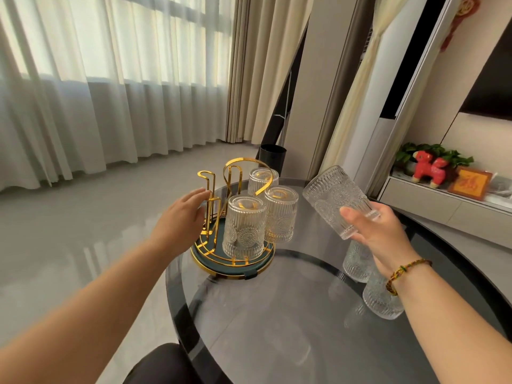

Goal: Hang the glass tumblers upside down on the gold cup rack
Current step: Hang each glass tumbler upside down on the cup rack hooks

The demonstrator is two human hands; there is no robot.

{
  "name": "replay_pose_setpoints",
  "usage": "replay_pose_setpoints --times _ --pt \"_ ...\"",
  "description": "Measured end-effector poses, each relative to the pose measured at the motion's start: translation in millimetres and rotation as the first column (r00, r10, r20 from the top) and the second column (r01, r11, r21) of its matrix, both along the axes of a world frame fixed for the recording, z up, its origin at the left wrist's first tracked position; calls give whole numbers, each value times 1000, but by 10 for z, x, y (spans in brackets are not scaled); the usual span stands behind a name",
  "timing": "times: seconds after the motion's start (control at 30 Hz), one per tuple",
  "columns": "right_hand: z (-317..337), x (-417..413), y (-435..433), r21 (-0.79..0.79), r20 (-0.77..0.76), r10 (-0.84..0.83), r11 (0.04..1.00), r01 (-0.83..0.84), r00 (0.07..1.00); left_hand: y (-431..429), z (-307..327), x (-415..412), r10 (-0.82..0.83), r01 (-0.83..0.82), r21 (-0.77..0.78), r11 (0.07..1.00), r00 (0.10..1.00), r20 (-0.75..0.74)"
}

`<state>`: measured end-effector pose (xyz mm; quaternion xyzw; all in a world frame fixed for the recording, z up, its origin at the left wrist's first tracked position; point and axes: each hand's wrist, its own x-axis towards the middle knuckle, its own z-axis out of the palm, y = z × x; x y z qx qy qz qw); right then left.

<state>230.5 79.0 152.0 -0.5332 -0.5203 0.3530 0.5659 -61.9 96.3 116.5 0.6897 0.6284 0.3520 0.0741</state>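
Note:
The gold cup rack (210,189) stands on a round green and gold base (235,268) at the table's far left edge. Three embossed glass tumblers hang upside down on it: a front one (243,227), a middle one (280,217) and a rear one (261,181). My left hand (180,217) rests with its fingers apart against a bare gold prong on the rack's left side. My right hand (379,236) holds a fourth tumbler (336,196) tilted in the air, right of the rack. Two more tumblers (357,263) (381,296) stand on the table, partly hidden by my right wrist.
The round dark glass table (277,314) has a black rim, and the rack sits close to its left edge. A black bin (271,157) stands on the floor behind. A shelf at right carries a red toy (429,169) and a framed picture (469,182).

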Motion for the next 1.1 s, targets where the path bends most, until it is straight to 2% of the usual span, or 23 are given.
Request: replay_pose_setpoints --times 0.27,0.5,0.6,0.67,0.77,0.93,1.1 --pt "69 64 -39 16 63 -42 999 41 997 -379 11 454 -101 111 74 991 987 -127" --pt "159 215 -150 43 101 -31 999 27 994 -534 -73 871 -288 308 95 947 941 -180" --pt "296 300 -236 80 169 -12 997 -1 986 -421 -37 713 -225 240 101 965 964 -142" --pt "413 319 -303 96 237 38 993 -62 971 -305 -18 556 -160 168 43 985 976 -148" --pt "591 285 -370 75 379 127 983 -167 916 -203 44 451 -177 169 -70 983 976 -124" --pt "794 70 -344 -34 636 200 972 -232 745 -158 148 429 -181 185 7 983 969 -168" --pt "896 -200 -291 -127 784 264 954 -270 562 -199 136 361 -205 207 -2 978 965 -166"
